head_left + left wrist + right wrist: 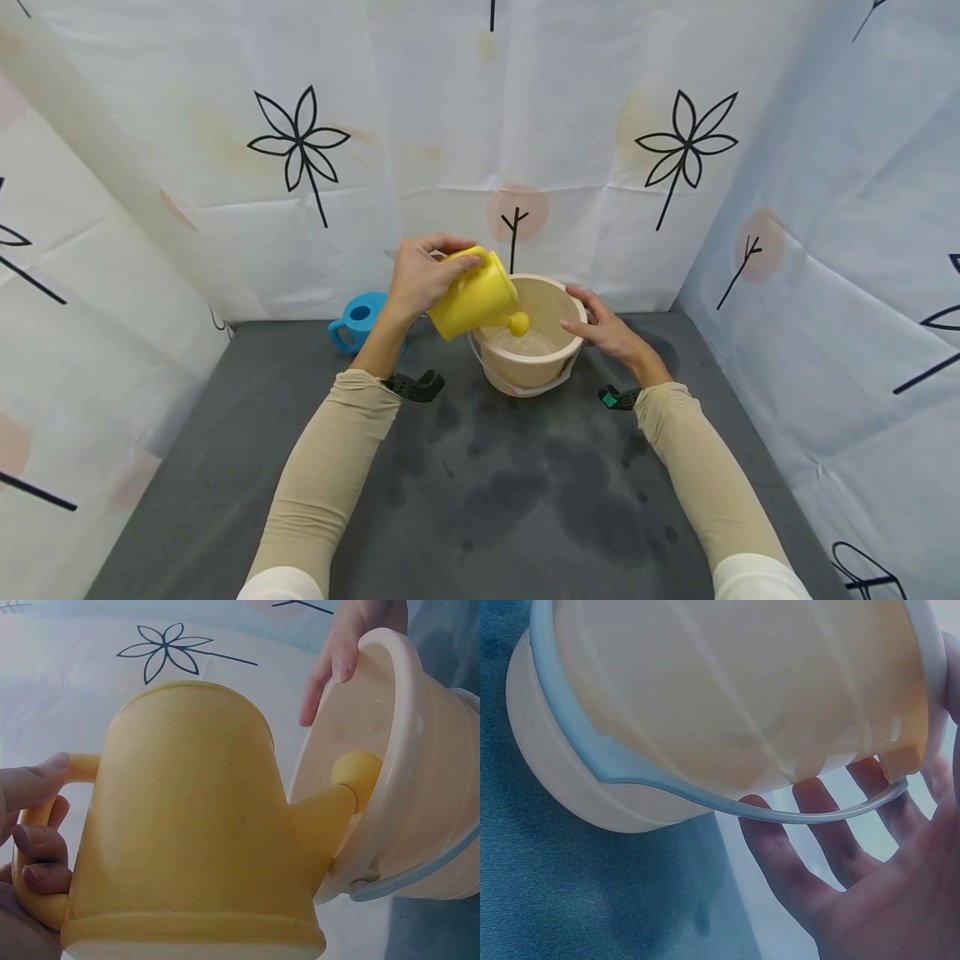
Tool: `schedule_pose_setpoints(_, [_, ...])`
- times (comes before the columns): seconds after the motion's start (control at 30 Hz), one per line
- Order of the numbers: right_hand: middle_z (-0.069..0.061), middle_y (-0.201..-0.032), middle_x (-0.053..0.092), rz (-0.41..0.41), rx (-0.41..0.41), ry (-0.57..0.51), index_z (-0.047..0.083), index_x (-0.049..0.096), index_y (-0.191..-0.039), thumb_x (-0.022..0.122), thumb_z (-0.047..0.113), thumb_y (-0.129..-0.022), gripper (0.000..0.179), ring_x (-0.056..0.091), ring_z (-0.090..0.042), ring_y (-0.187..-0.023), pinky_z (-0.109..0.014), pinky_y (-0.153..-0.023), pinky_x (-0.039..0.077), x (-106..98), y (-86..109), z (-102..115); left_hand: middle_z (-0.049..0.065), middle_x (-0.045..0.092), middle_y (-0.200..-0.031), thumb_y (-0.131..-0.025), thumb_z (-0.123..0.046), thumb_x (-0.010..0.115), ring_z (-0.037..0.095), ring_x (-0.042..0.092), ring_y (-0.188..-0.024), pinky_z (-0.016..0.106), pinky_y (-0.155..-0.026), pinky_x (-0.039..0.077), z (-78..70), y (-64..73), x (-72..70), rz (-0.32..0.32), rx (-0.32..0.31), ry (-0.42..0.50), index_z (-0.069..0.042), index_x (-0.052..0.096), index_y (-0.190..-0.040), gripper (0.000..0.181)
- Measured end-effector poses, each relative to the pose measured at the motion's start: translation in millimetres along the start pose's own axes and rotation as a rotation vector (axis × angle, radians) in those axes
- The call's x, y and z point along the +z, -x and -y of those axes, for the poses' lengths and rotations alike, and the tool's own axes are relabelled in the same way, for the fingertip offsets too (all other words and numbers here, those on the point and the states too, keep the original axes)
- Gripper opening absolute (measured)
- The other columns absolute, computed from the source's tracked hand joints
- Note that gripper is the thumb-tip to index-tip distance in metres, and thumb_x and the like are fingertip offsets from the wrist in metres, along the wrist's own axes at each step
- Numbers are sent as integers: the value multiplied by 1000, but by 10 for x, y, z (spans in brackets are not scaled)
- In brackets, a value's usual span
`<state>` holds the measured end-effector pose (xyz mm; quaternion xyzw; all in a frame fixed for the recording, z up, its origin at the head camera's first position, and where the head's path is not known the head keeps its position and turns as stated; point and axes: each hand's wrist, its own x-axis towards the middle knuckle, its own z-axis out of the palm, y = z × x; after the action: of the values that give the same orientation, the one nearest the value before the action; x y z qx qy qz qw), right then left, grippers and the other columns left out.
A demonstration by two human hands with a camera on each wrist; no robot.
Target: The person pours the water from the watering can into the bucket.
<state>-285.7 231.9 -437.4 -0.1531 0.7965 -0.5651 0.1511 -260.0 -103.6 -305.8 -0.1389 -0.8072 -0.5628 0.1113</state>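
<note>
Because the small round spout tip (519,323) of the yellow plastic watering can (476,292) hangs inside the mouth of the cream plastic bucket (517,372), tipping the can there calls for a slow, steady turn of the wrist. Keeping the tip well inside the near rim would seem wise, since dark, damp-looking patches (581,496) mark the grey tabletop (225,467) in front. Leaning the can too far could let liquid escape over its open top, so a moderate tilt is probably safer; no stream can be made out. The left hand (427,275) holds the can off the tabletop, fingers wrapped around its loop handle (84,768) and thumb pressed along the upper part. The right hand (606,329) straddles the bucket's right rim, thumb inside and fingers spread along the outer wall, close to the pale curved bail (705,796); that grip should be firm enough to stop the bucket shifting. Beside the left forearm stands a blue plastic watering can (367,327), touched by neither hand's fingers.
</note>
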Motion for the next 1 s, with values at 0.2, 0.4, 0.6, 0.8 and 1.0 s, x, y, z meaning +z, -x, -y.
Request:
schedule_pose_setpoints(0.2, [-21,-166,27,2,2,6,27,11,-165,59,24,-105,77,55,-54,-127,-34,-84,62,4,-4,-9,12,71,-105,-88,-31,82,19,66,-79,23,-64,57,-2,-4,19,10,-2,-31,-12,80,-111,30])
schedule_pose_setpoints(0.4, [-18,-168,23,-7,7,7,28,12,-165,59,24,-105,77,55,-52,-129,-39,-87,62,7,-6,-5,10,71,-103,-88,-31,82,20,64,-80,24,-65,56,-42,6,23,21,-7,-49,-12,80,-111,29])
schedule_pose_setpoints(0.6, [-20,-168,23,-3,-2,12,27,12,-165,59,25,-105,77,54,-54,-129,-37,-85,62,6,-1,-3,10,72,-103,-88,-29,82,21,64,-82,25,-66,55,-68,-6,43,22,-8,-58,-12,80,-110,28])
schedule_pose_setpoints(0.8, [-19,-168,23,-5,5,7,27,12,-165,60,25,-104,78,54,-52,-131,-40,-87,62,5,-8,-8,10,73,-103,-88,-28,83,21,64,-84,24,-67,55,-71,-37,59,16,-11,-71,-12,81,-108,26])
schedule_pose_setpoints(1.0, [-21,-166,24,-5,-1,11,27,12,-165,60,26,-104,78,54,-51,-131,-36,-86,62,8,1,-5,10,75,-105,-88,-26,83,23,66,-90,26,-70,57,-111,-30,71,40,9,-94,-11,81,-109,26])
